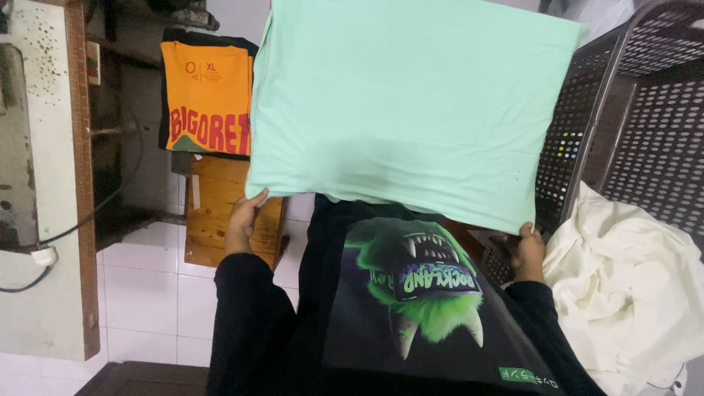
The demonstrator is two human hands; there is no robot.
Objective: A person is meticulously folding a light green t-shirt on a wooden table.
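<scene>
I hold up a folded mint-green garment [411,103] in front of me, spread flat between both hands. My left hand [243,220] grips its lower left corner. My right hand [526,253] grips its lower right corner. Both arms wear black sleeves. Below the garment shows my black shirt [411,308] with a green monster print.
A folded orange shirt [207,99] lies on a stack atop a wooden stool [213,220] at the left. Dark perforated plastic baskets [631,117] stand at the right, with a crumpled cream cloth [631,286] beside them. A sewing table with cable [44,183] is far left, over white floor tiles.
</scene>
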